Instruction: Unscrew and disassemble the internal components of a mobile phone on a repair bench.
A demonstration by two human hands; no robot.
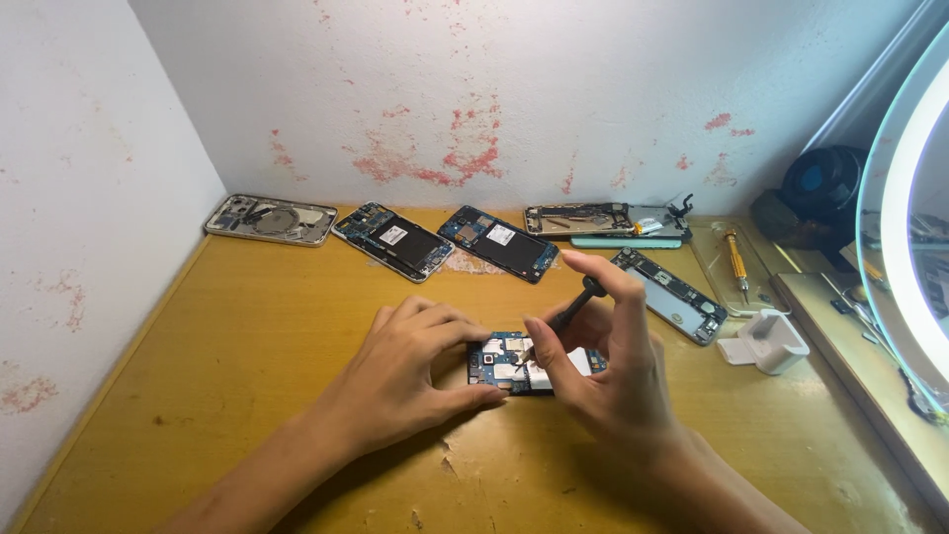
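Observation:
An opened phone point(506, 364) with its blue circuit board exposed lies flat on the yellow wooden table point(247, 346). My left hand point(410, 371) grips the phone's left end, thumb at its near edge and fingers over its far edge. My right hand point(608, 351) pinches a small black screwdriver point(568, 314) between thumb and fingers. The tool slants down to the left, and its tip touches the board near the phone's middle.
Several other opened phones point(395, 240) lie in a row along the back wall. An orange-handled screwdriver point(736, 259) rests on a clear sheet at the right. A small white block point(766, 343) sits near it. A lit ring lamp point(905, 218) stands at the right edge.

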